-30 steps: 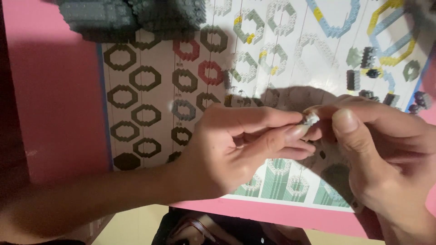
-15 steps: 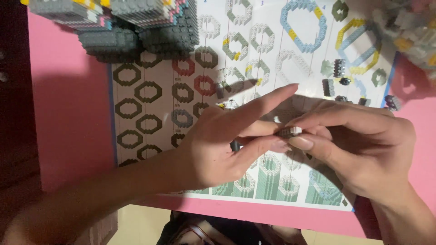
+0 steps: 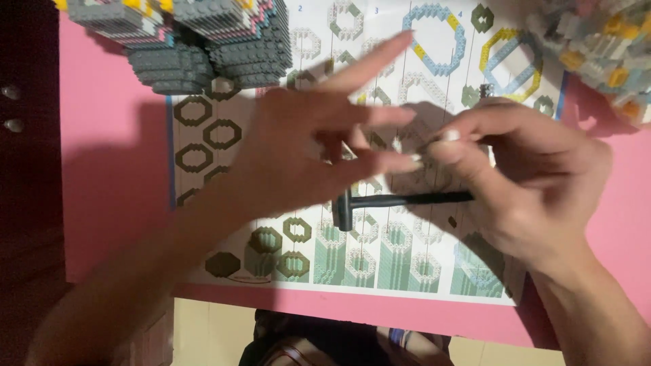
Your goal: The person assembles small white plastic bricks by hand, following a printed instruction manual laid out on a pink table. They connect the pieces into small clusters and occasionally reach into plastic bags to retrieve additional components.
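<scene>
Left hand (image 3: 308, 152) spread wide over the printed instruction sheet (image 3: 203, 146), fingers fanned apart and blurred, gripping nothing. Right hand (image 3: 525, 179) curled, thumb and forefinger pinched together on something tiny and pale at the fingertips (image 3: 434, 144); too small and smeared to tell whether a brick or just the nail. Both sets of fingertips almost meeting above the middle of the sheet. Small black hammer-shaped tool (image 3: 380, 202) lying flat on the sheet just under both hands, head towards the left hand, handle running beneath the right palm. Grey, pink and yellow block model (image 3: 196, 37) standing at the sheet's upper left corner. Loose heap of pale and yellow bricks (image 3: 600, 37) at upper right. Pink tabletop (image 3: 108, 176) under everything
</scene>
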